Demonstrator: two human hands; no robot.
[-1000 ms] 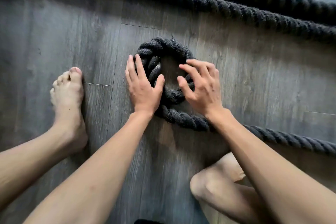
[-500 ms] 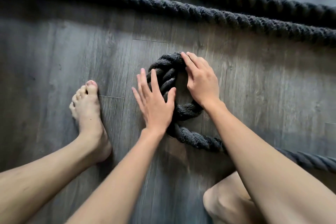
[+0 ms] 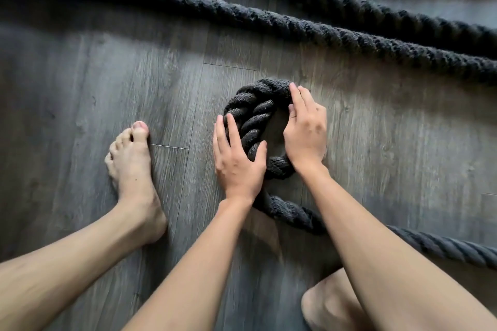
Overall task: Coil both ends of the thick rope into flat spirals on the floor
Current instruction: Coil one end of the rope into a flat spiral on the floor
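Note:
A thick dark twisted rope lies on the grey wood floor. One end of it is wound into a small tight coil (image 3: 254, 118) in the middle of the view. My left hand (image 3: 238, 161) presses against the coil's left side, fingers straight and thumb over the rope. My right hand (image 3: 305, 129) lies over the coil's right side, fingers stretched along the rope toward its top. From under the coil the rope's tail (image 3: 441, 246) runs off to the right edge, partly hidden behind my right forearm.
Two more stretches of the same rope (image 3: 282, 21) cross the floor at the top, running diagonally to the right. My bare left foot (image 3: 131, 158) stands left of the coil. My right knee (image 3: 330, 303) is at the bottom edge.
My right hand has moved from gripping the coil's lower right to lying flat along its right side and top. The coil has tightened, and my left hand stays on its left side.

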